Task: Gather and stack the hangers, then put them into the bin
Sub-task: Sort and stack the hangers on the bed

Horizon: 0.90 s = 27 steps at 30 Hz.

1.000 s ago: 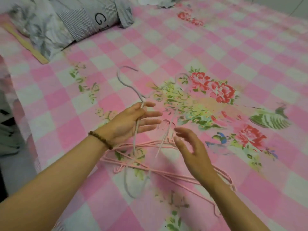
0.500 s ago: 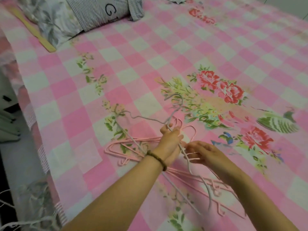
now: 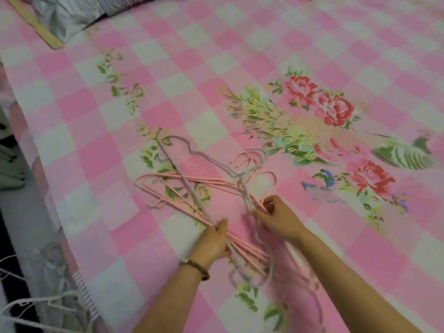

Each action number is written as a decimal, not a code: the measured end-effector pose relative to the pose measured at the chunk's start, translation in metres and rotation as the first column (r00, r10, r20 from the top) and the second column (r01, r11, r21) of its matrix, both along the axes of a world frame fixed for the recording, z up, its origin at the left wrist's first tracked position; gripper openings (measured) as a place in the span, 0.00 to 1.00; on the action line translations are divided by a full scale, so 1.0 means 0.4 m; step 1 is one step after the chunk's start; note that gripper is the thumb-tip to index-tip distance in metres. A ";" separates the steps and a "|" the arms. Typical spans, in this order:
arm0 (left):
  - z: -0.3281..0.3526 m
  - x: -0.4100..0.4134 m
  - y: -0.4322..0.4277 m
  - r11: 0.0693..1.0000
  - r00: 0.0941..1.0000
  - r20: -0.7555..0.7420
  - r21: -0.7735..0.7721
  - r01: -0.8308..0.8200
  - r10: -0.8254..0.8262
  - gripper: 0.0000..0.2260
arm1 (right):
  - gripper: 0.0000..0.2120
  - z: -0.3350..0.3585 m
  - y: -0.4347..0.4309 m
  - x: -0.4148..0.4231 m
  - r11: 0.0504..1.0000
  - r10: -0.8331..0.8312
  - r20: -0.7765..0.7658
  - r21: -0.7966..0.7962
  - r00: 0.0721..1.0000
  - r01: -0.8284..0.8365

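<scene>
Several thin pink hangers (image 3: 182,186) lie in a loose pile on the pink checked bedsheet (image 3: 216,68), hooks pointing away from me. A grey-white hanger (image 3: 192,152) lies on top of the pile. My left hand (image 3: 213,241), with a bead bracelet on its wrist, is closed around the bunched lower bars of the hangers. My right hand (image 3: 276,217) pinches the hanger wires just below the hooks (image 3: 252,159). No bin is in view.
A pillow and striped cloth (image 3: 72,15) lie at the far left corner with a flat wooden stick (image 3: 36,25) beside them. The bed's left edge (image 3: 48,212) drops to the floor, where more white hangers (image 3: 36,306) lie.
The grey-white hanger has been laid down on the pink pile. My left hand slid down to the lower bars and my right hand moved up toward the hooks.
</scene>
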<state>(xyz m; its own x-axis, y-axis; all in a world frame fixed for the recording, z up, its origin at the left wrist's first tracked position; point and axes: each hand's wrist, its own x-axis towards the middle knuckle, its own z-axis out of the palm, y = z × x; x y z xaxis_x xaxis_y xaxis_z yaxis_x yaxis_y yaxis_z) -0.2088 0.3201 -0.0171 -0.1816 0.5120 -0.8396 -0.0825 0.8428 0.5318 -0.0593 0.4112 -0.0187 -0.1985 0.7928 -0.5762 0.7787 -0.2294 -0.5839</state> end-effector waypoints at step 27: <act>0.127 -0.153 -0.153 0.741 0.830 0.245 0.373 -0.558 0.502 0.18 | 0.09 0.134 -0.294 -0.198 0.967 -0.244 -0.542 -0.075 0.804 0.243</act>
